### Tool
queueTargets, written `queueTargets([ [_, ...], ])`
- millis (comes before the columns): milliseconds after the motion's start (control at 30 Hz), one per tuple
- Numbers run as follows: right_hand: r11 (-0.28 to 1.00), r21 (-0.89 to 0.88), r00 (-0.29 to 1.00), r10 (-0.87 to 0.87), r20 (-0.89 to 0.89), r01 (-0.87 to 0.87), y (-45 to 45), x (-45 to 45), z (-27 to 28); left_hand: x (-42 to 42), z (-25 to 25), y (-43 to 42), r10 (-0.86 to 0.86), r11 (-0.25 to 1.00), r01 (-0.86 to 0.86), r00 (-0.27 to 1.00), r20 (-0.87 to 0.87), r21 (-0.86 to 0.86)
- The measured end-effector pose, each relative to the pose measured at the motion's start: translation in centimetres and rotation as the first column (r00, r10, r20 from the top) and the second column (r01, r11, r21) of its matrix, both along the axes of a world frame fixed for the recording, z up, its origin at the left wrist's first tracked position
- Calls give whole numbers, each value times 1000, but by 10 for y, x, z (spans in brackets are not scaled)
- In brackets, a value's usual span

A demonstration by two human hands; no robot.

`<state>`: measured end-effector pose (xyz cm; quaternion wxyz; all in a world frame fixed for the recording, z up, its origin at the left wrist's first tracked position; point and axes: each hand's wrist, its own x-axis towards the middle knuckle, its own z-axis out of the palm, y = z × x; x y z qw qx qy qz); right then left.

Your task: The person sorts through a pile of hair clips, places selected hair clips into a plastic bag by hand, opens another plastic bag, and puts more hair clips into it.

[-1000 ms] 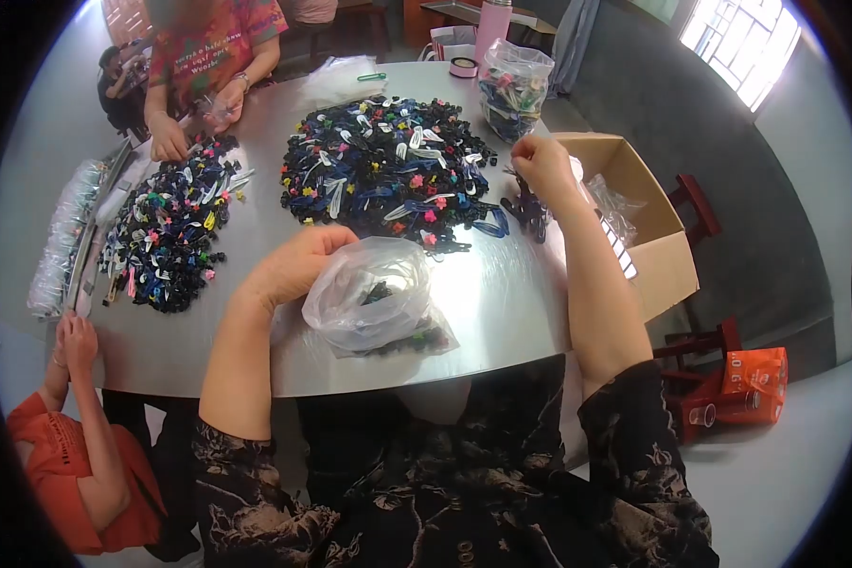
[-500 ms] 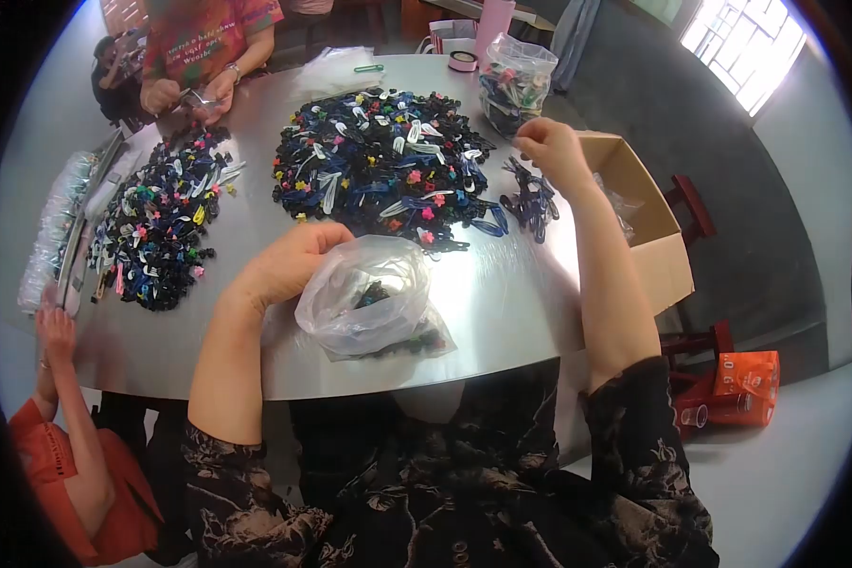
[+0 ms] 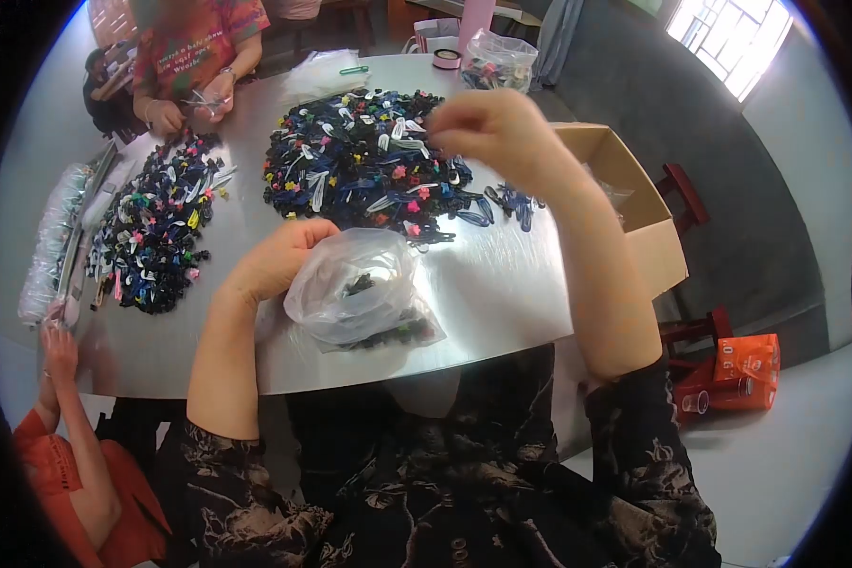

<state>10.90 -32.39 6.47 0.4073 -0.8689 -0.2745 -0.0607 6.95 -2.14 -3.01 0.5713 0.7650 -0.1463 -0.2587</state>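
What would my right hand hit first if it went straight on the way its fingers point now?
Most likely the big pile of hair clips. Your right hand points leftward toward it, but looks blurred and perhaps raised, so it might pass above; depth is unclear.

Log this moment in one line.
left hand: holding open translucent plastic bag | right hand: blurred, by large hair clip pile | bag contents: dark pieces

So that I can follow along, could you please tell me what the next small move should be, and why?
I would probably lower the right hand onto the large pile of hair clips: it hovers by that pile's right edge, and the left hand holds the rim of the open plastic bag. Blur hides whether the right hand holds anything.
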Motion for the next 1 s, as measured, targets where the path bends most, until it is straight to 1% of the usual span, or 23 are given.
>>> queueTargets([
  [67, 960, -181, 961, -171, 217, 211, -38, 34, -30, 0, 1, 0, 1, 1000, -1, 1000, -8, 3],
  [133, 833, -365, 907, -349, 236, 416, -73, 63, -71, 1, 2, 0, -5, 1000, 5, 1000, -12, 12],
  [167, 832, -367, 906, -348, 240, 416, -81, 66, -84, 1, 0, 0, -18, 1000, 18, 1000, 2, 6],
  [233, 772, -399, 863, -490, 124, 495, -88, 64, -99, 1, -1, 1, -27, 1000, 27, 1000, 14, 0],
  [267, 773, -400, 865, -488, 121, 492, -92, 64, -105, 1, -1, 1, -25, 1000, 25, 1000, -7, -13],
  [300, 800, -361, 876, -462, 138, 479, -92, 62, -108, 1, 0, 1, -25, 999, 25, 999, -29, -23],
  [333, 825, -321, 885, -438, 159, 465, -93, 60, -111, 1, 0, 1, -24, 1000, 23, 999, -30, -20],
  [367, 827, -318, 886, -435, 158, 463, -93, 60, -112, 1, 0, 0, -12, 1000, 12, 1000, -20, -16],
  [433, 839, -240, 871, -487, 66, 488, -97, 61, -115, 0, 0, 0, 2, 1000, -2, 1000, -12, -14],
  [467, 840, -241, 872, -486, 66, 486, -100, 63, -116, 1, 0, 0, 6, 1000, -6, 1000, -27, -20],
  [533, 822, -152, 836, -537, 108, 548, -105, 68, -118, 1, 0, 0, 10, 1000, -11, 999, -45, -25],
  [567, 823, -151, 836, -538, 106, 548, -108, 70, -119, 0, 1, -1, 9, 1000, -10, 999, -45, -21],
  [633, 832, -78, 833, -538, 128, 550, -107, 70, -114, 1, 1, -1, 6, 1000, -7, 999, -47, -15],
  [667, 831, -78, 832, -540, 126, 551, -106, 72, -115, 1, 1, -1, 10, 1000, -10, 999, -50, -13],
  [733, 826, -256, 857, -437, 273, 502, -104, 80, -120, 1, 1, -1, 14, 1000, -14, 998, -53, -10],
  [767, 826, -255, 857, -437, 274, 502, -104, 82, -122, 1, 1, -1, 7, 1000, -8, 999, -40, -9],
  [833, 759, -391, 853, -478, 210, 521, -97, 80, -120, 0, 1, -1, 4, 1000, -4, 1000, -29, -6],
  [867, 760, -389, 854, -476, 211, 520, -96, 82, -115, 1, 0, -1, 7, 1000, -8, 999, -42, -18],
  [933, 809, -365, 871, -490, 12, 461, -94, 80, -105, 1, 0, -1, 9, 1000, -11, 998, -58, -28],
  [967, 810, -364, 871, -491, 10, 460, -91, 81, -104, 0, 1, -1, 5, 1000, -7, 999, -52, -25],
  [1000, 828, -316, 882, -464, 81, 464, -88, 83, -105, 0, 2, -1, 1, 1000, -2, 999, -45, -22],
])
